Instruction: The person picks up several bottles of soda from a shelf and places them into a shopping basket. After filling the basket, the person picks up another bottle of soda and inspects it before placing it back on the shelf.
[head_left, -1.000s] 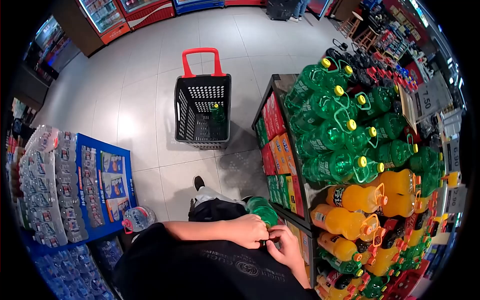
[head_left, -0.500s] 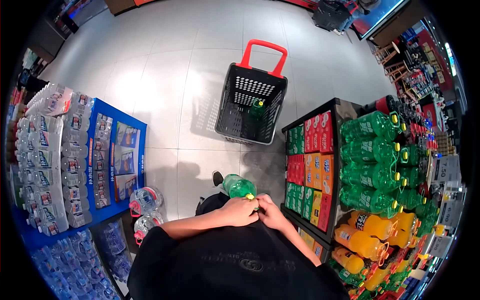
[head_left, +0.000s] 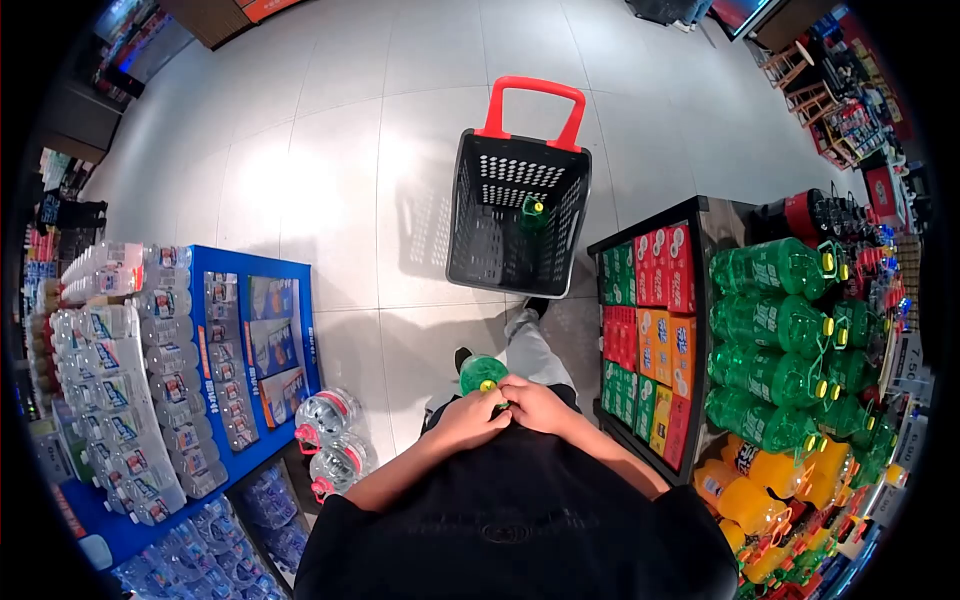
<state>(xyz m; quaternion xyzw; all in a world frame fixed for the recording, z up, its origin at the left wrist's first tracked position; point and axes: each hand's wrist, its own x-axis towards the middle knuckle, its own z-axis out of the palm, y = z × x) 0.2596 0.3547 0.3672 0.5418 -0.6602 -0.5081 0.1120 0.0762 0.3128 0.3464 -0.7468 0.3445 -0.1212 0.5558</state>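
Close to my body, a green bottle with a yellow cap (head_left: 483, 372) is held by its neck. My left hand (head_left: 470, 418) has its fingers closed at the bottle's neck and handle. Touching it from the right is my right hand (head_left: 534, 405), fingers pinched near the cap; what they hold is too small to make out. Ahead stands a black basket (head_left: 468, 235) with a raised red handle (head_left: 536, 84). Inside it, against the right side, another green bottle with a yellow cap (head_left: 534, 214) stands upright.
On the right is a shelf of soda packs (head_left: 648, 335), with large green bottles (head_left: 765, 320) and orange drink bottles (head_left: 745, 500) beside it. A blue display of water bottles (head_left: 262, 350) is on the left. Two large clear water bottles (head_left: 335, 425) stand beside it.
The view has turned and moved forward, so the basket appears farther right than a second ago. Both hands remain together at the bottle, whose body now points more away from me. One foot has stepped forward.
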